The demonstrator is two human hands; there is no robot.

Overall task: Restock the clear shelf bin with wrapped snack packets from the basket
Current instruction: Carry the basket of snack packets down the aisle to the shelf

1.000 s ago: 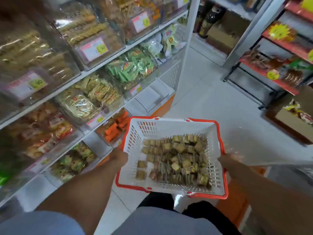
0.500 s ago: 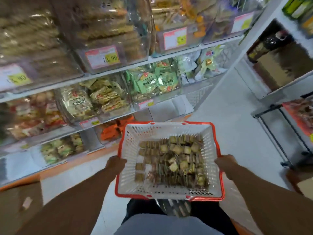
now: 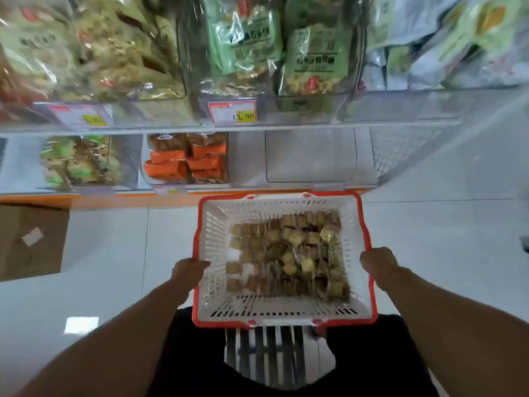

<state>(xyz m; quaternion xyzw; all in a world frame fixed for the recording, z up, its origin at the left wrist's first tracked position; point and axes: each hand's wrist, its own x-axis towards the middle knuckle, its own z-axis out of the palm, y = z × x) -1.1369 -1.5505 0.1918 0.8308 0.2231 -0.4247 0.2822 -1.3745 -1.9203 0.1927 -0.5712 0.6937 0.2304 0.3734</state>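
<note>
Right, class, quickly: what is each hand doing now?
Left hand: grips the basket rim.
Right hand: grips the basket's opposite rim.

Pale glossy tile floor (image 3: pixel 429 239), thin grout lines, bright glare patch at 8 o'clock. White shelving (image 3: pixel 257 128) across 12 o'clock, two tiers visible. Upper tier: bagged snacks in beige, green (image 3: pixel 249 38), silver wrappers behind clear fronts. Price tag (image 3: pixel 232 111), red-bordered with yellow patch, on shelf edge. Lower tier: orange packets (image 3: pixel 186 163) at 11 o'clock, green-and-tan packets (image 3: pixel 77 161) at 10 o'clock. Brown cardboard box (image 3: pixel 31 239) on floor at 9 o'clock. Light even, soft.
</note>
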